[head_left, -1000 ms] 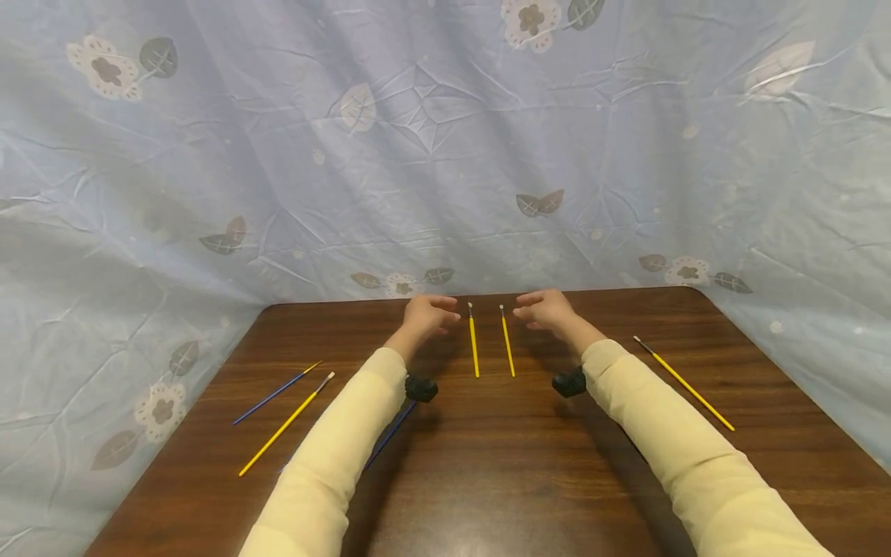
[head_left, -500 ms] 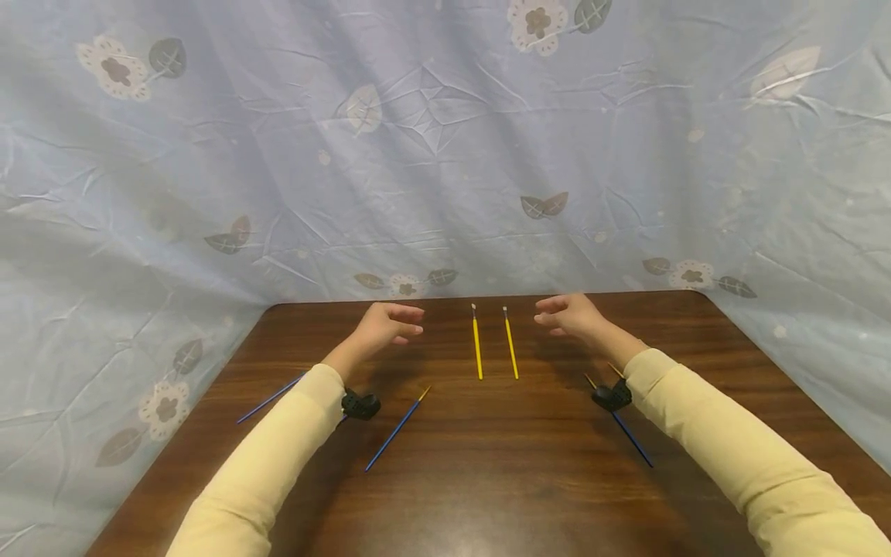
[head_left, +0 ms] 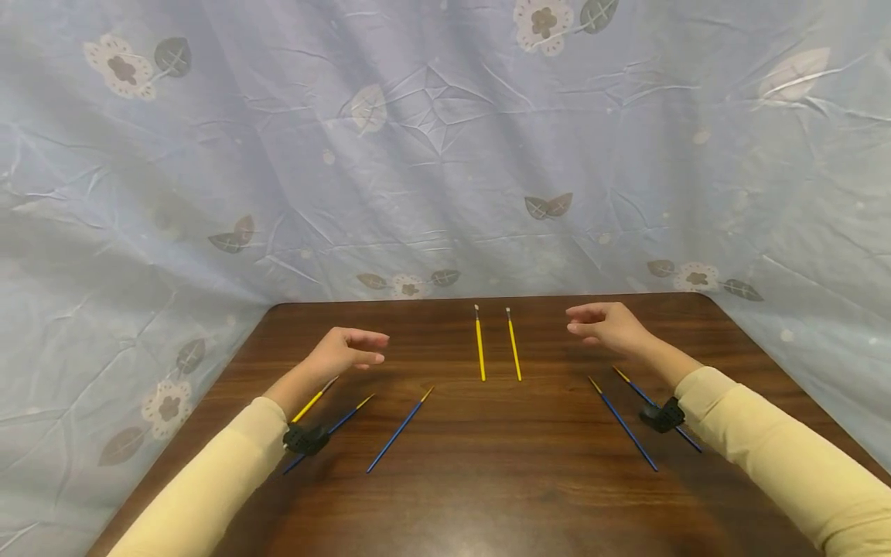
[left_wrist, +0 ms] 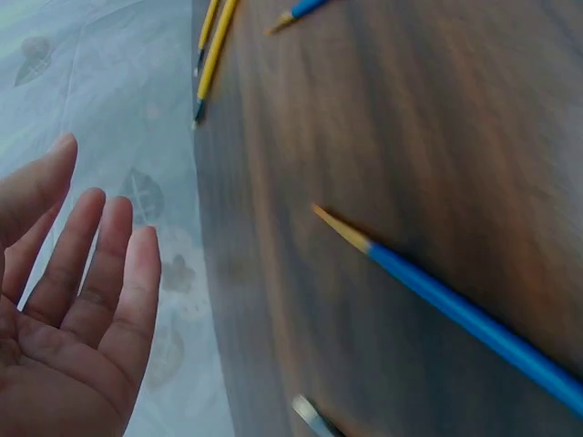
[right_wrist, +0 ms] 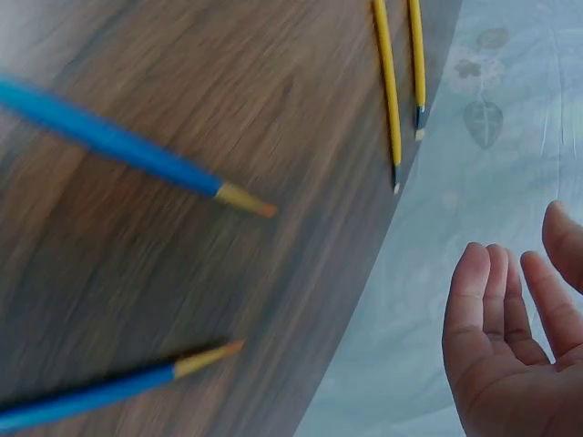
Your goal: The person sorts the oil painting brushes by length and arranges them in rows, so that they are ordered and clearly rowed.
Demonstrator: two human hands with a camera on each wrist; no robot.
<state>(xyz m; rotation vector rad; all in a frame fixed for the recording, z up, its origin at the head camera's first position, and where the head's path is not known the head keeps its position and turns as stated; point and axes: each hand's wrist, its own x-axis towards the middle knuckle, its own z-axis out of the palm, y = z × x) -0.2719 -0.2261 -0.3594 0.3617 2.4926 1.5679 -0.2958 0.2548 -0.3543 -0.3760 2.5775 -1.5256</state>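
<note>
Two yellow-handled paintbrushes, one on the left (head_left: 480, 352) and one on the right (head_left: 514, 352), lie side by side at the table's far middle, pale bristles pointing away. My left hand (head_left: 341, 353) hovers to their left, holding nothing, fingers extended and thumb apart. Below it lie a blue paintbrush (head_left: 400, 430), another blue paintbrush (left_wrist: 455, 314) and a yellow paintbrush (head_left: 309, 404), partly covered by my wrist. To the right, my right hand (head_left: 607, 325) is likewise bare and raised, fingers relaxed. Near its wrist rest two blue paintbrushes, an inner one (head_left: 623, 425) and an outer one (head_left: 633, 391).
Everything lies on a brown wood-grain table (head_left: 487, 480). A pale floral cloth (head_left: 445, 178) hangs behind its far edge and along the sides. Black wrist cameras, left (head_left: 306, 439) and right (head_left: 663, 416), hang low over the brushes. My sleeves cover parts of the table's sides.
Both hands have moved apart, away from the two middle yellow brushes, the left also coming nearer. Blue brushes that the arms covered now show. The middle brushes stay in place.
</note>
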